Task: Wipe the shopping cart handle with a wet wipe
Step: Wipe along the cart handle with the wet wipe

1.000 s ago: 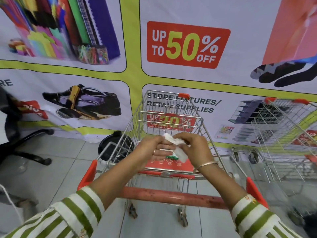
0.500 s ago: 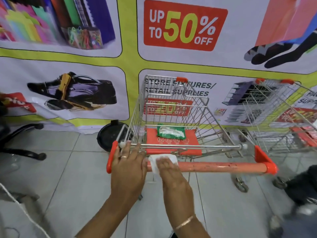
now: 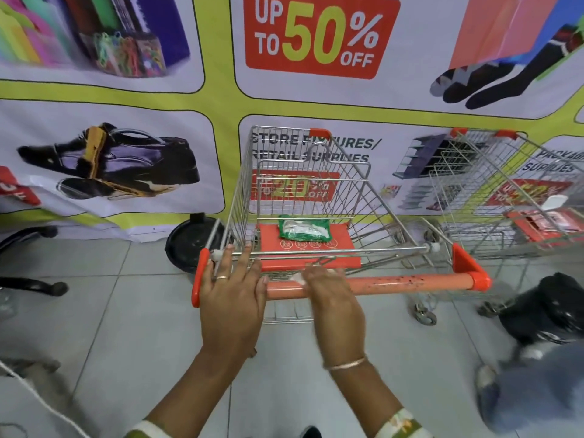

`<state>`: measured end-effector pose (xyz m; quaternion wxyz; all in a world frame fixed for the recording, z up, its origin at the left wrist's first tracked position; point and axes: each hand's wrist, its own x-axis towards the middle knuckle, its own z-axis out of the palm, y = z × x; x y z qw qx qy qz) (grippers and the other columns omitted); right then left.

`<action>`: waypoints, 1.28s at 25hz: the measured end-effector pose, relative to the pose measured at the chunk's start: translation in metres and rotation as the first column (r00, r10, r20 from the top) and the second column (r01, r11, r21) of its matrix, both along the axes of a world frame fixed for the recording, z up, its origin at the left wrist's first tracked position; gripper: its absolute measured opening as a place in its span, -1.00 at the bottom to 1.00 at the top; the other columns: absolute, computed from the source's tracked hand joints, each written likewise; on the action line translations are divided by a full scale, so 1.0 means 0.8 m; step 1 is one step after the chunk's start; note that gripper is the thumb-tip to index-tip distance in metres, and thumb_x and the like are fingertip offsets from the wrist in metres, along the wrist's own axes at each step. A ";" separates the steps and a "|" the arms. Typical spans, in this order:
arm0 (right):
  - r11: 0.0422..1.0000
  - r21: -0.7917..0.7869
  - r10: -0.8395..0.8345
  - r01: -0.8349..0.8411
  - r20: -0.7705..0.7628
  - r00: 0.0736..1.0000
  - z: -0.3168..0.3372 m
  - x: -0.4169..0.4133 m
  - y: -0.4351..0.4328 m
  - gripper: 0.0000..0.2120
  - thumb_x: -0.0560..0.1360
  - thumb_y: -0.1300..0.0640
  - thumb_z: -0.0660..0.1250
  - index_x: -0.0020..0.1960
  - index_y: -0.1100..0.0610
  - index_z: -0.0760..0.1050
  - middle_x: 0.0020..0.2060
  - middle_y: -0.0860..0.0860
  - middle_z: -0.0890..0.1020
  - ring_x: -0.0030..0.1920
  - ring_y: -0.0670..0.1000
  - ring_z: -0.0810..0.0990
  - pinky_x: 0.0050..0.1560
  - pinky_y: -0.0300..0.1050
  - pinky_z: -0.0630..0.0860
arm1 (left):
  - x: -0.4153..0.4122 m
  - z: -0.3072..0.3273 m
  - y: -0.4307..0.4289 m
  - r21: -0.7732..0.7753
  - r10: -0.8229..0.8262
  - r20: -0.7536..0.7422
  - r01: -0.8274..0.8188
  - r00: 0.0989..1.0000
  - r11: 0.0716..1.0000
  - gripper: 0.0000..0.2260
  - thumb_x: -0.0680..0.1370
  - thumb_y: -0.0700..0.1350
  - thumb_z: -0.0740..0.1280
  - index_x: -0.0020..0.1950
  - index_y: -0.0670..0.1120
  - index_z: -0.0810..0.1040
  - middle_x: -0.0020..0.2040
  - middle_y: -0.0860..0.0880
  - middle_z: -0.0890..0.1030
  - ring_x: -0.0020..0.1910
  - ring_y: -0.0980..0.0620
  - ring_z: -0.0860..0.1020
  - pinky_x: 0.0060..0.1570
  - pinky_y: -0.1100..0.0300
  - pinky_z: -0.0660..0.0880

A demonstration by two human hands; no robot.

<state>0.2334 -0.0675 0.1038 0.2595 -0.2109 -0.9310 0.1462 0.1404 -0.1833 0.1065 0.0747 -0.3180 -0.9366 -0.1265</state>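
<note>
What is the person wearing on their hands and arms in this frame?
The left hand has a thin ring on one finger. The right hand has no ring that I can see; its wrist carries a slim gold-coloured bangle. Both forearms are bare, with cream-and-green striped sleeve cuffs at the bottom edge.

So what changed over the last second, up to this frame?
Both hands came down from above the child seat. The right hand now presses the wet wipe on the cart handle and has slid a little right. The left hand took hold of the handle's left end. The wipes pack, let go, lies on the red seat. The cart stands as before.
</note>
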 end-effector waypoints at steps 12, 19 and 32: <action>0.992 -0.087 -0.095 0.094 0.000 0.996 -0.012 0.056 0.063 -0.35 0.26 0.60 0.06 0.22 0.17 0.50 0.19 0.12 0.59 0.24 0.12 0.52 0.42 -0.11 0.23 | 0.006 0.001 0.007 0.014 0.032 -0.006 -0.032 0.999 0.999 -0.56 0.55 0.00 -0.02 0.16 -0.12 0.59 0.30 -0.08 0.53 0.35 -0.16 0.41 0.35 -0.13 0.25; 0.999 0.020 -0.038 0.036 0.102 0.994 -0.015 0.035 0.019 -0.44 0.32 0.49 0.07 0.26 0.22 0.45 0.23 0.14 0.56 0.27 0.15 0.49 0.43 -0.10 -0.05 | 0.021 0.006 0.054 -0.013 0.006 0.085 -0.004 0.996 1.000 -0.47 0.53 0.15 -0.06 0.36 -0.07 0.38 0.46 -0.08 0.33 0.47 -0.12 0.20 0.42 -0.15 -0.01; 0.999 -0.047 -0.013 0.016 0.053 0.999 -0.005 0.055 0.060 -0.46 0.33 0.53 0.10 0.21 0.20 0.50 0.20 0.10 0.58 0.23 0.13 0.52 0.32 -0.23 0.29 | 0.019 -0.002 0.061 -0.058 -0.003 0.036 0.005 0.999 0.998 -0.48 0.53 0.16 -0.09 0.32 -0.02 0.44 0.40 -0.08 0.42 0.43 -0.16 0.29 0.38 -0.23 0.12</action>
